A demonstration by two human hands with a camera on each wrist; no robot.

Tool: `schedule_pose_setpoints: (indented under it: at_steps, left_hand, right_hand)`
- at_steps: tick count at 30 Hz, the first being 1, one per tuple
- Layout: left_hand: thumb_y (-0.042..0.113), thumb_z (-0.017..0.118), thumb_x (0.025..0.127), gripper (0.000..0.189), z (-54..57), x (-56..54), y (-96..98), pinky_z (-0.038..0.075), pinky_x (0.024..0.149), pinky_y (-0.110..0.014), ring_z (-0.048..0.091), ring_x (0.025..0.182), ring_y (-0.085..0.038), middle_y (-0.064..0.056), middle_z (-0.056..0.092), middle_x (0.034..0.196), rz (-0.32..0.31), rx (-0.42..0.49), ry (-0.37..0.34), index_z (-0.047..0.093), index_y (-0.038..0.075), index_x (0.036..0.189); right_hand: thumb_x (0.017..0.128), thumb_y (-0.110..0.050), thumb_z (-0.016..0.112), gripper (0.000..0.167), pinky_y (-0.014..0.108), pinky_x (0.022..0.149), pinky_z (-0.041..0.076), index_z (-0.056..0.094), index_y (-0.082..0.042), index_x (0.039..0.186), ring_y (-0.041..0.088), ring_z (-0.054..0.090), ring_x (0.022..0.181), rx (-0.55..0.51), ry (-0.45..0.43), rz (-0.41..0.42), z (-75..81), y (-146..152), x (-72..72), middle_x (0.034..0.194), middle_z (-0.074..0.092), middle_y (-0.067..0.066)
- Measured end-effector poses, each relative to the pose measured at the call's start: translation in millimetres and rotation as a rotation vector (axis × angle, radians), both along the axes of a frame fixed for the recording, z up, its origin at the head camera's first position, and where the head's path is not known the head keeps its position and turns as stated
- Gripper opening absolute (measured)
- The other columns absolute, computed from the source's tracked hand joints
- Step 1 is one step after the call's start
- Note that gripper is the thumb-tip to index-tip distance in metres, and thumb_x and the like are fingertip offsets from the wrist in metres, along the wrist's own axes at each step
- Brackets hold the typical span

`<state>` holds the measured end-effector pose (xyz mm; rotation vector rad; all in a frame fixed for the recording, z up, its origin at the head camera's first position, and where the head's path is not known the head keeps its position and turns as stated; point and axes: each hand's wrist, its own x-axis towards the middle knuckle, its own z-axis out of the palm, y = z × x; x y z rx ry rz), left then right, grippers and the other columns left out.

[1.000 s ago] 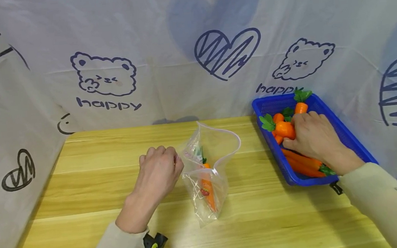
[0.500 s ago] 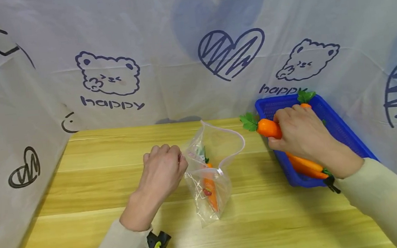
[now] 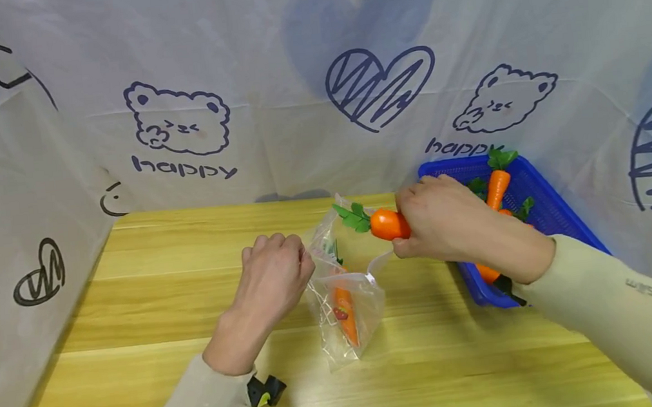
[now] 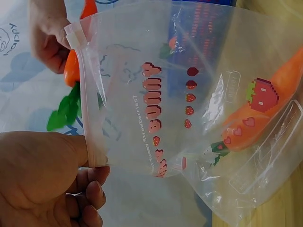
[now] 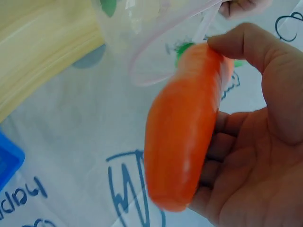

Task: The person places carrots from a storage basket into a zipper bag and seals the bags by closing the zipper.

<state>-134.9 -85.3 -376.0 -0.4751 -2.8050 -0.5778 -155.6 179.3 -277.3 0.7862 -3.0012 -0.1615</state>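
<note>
My left hand [image 3: 273, 269] pinches the rim of a clear zip bag [image 4: 137, 109] between thumb and fingers, and the bag's mouth gapes. One carrot [image 3: 345, 315] with a green top lies inside the bag, seen through the printed plastic. My right hand [image 3: 444, 219] grips a second carrot [image 5: 182, 132], its thumb on one side and the fingers curled round the other. That carrot's leafy end [image 3: 354, 218] points left and overlaps the far part of the bag's mouth in the head view.
A blue basket [image 3: 567, 234] with several more carrots [image 3: 498, 188] stands at the right, partly behind my right forearm. The wooden tabletop [image 3: 179, 255] meets a printed white cloth [image 3: 273, 137] at the back and left.
My right hand has lifted a carrot out of the blue basket and carried it left to the bag's mouth. The left hand keeps its hold on the bag, nearly still.
</note>
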Motion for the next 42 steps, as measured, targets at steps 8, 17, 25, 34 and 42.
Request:
schedule_pose_setpoints:
  at_steps: [8,17,25,34,42]
  left_hand:
    - [0.015,0.057,0.097,0.019,-0.3,0.2,7.3,0.033,0.067,-0.038,0.047,0.073,-0.028,-0.003,0.052,0.073,-0.021,0.013,0.044,0.061,0.008,0.080]
    - [0.013,0.057,0.096,0.020,-2.7,3.2,20.5,0.030,0.063,-0.036,0.043,0.067,-0.027,-0.002,0.046,0.069,-0.101,0.012,0.122,0.055,0.009,0.076]
    - [0.014,0.059,0.096,0.017,1.1,6.4,31.4,0.033,0.066,-0.037,0.045,0.071,-0.026,-0.001,0.049,0.073,-0.141,0.033,0.087,0.056,0.011,0.080]
    - [0.018,0.056,0.101,0.022,16.8,11.1,37.3,0.034,0.073,-0.039,0.047,0.079,-0.024,0.000,0.050,0.076,-0.188,0.136,-0.106,0.053,0.017,0.080]
    - [0.021,0.054,0.101,0.023,21.3,9.0,25.6,0.034,0.075,-0.039,0.048,0.080,-0.026,-0.001,0.054,0.078,-0.057,0.174,-0.170,0.055,0.017,0.079]
  right_hand:
    - [0.079,-0.044,0.078,0.035,0.034,0.057,0.040,0.057,-0.016,0.074,0.021,0.052,0.063,0.037,-0.287,-0.095,-2.4,-29.9,-10.1,0.067,0.052,-0.002]
    - [0.087,-0.046,0.069,0.041,0.027,0.047,0.039,0.059,-0.016,0.061,0.016,0.052,0.051,-0.039,-0.550,-0.199,-13.2,-47.7,-37.2,0.056,0.054,-0.003]
    - [0.089,-0.043,0.071,0.044,0.024,0.044,0.032,0.057,-0.017,0.056,0.010,0.041,0.044,-0.327,-0.652,-0.271,-41.4,-55.5,-49.6,0.051,0.047,-0.004]
    - [0.095,-0.031,0.069,0.036,0.029,0.044,0.051,0.064,-0.009,0.067,0.013,0.054,0.040,-0.563,-0.698,-0.361,-74.4,-55.9,-49.0,0.051,0.054,0.002]
    - [0.100,-0.046,0.068,0.056,0.027,0.050,0.047,0.057,-0.014,0.056,0.014,0.061,0.042,-0.258,-0.459,-0.252,-79.3,-63.4,-29.5,0.048,0.060,0.000]
